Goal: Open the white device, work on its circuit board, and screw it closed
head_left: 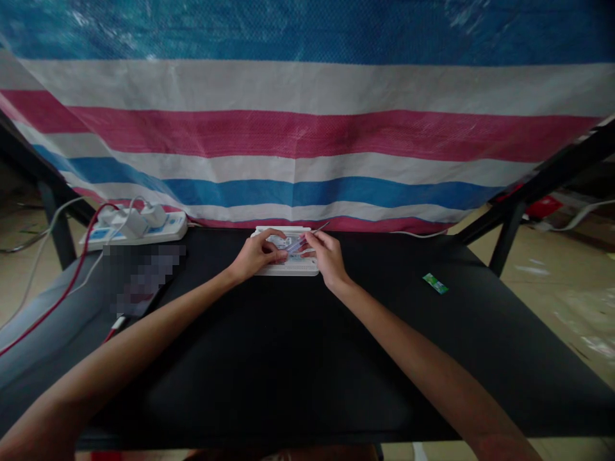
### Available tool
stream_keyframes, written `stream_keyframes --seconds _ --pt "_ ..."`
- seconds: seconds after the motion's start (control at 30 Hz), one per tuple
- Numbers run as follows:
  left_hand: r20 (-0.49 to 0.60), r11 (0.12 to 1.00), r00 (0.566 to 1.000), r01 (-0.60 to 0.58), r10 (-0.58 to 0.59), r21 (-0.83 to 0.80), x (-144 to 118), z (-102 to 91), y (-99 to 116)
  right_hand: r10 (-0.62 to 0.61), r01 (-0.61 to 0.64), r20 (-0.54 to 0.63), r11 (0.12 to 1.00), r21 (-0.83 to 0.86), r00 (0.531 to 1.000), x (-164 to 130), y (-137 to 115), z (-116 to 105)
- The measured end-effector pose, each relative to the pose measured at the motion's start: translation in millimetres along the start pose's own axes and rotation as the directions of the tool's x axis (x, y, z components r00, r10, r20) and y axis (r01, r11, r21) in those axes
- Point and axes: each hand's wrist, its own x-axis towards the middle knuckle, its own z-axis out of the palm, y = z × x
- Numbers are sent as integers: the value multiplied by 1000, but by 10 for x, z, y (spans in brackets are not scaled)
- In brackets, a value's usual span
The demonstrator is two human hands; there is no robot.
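A flat white tray-like board (288, 269) lies at the far middle of the black table (307, 358). My left hand (257, 255) rests on its left part, fingers curled onto its surface. My right hand (327, 255) is on its right part and pinches thin metal tweezers (307, 238), whose tips point left and down toward small pale pieces on the board. What sits between the tweezers' tips is too small to tell.
A white power strip (137, 229) with plugged-in chargers and red and white cables sits at the far left, next to a blurred dark flat object (141, 282). A small green packet (435, 283) lies at the right. A striped tarp (307, 128) hangs behind the table.
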Motion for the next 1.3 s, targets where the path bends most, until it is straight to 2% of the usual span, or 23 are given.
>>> stream_keyframes --seconds 0.2,0.27,0.33,0.47,0.53,0.67,0.77,0.83,0.93,1.07,1.2,1.3 --pt "7 1000 1000 -3 4 -12 -16 16 12 47 -43 -44 994 100 998 56 -59 -53" --pt "11 1000 1000 6 -6 -10 -19 22 1 50 -49 -7 995 89 999 82 -151 -98" --pt "12 1000 1000 10 -10 -9 -20 24 -8 63 -68 87 996 65 994 109 -272 -160" --pt "25 998 999 45 -44 -48 -9 15 30 174 -159 282 984 -77 943 175 -486 -315" --pt "18 997 999 50 -50 -52 7 11 96 211 -168 336 974 -154 918 215 -544 -394" --pt "-116 989 986 -105 117 102 66 33 270 240 -113 350 931 -347 905 277 -588 -521" --pt "-110 907 963 -190 248 375 130 80 318 161 48 353 856 -515 922 294 -591 -574" --pt "-32 791 952 -233 303 566 170 114 280 85 170 376 785 -596 923 294 -583 -589" --pt "90 621 943 -280 319 733 198 157 172 40 281 420 686 -671 907 286 -568 -592" --pt "205 501 946 -309 252 808 186 190 72 86 337 461 569 -750 883 267 -580 -592" --pt "257 466 948 -316 187 826 178 205 40 178 354 479 469 -809 860 260 -618 -615" --pt "282 449 947 -321 154 834 183 209 14 242 336 437 364 -868 866 265 -650 -628"
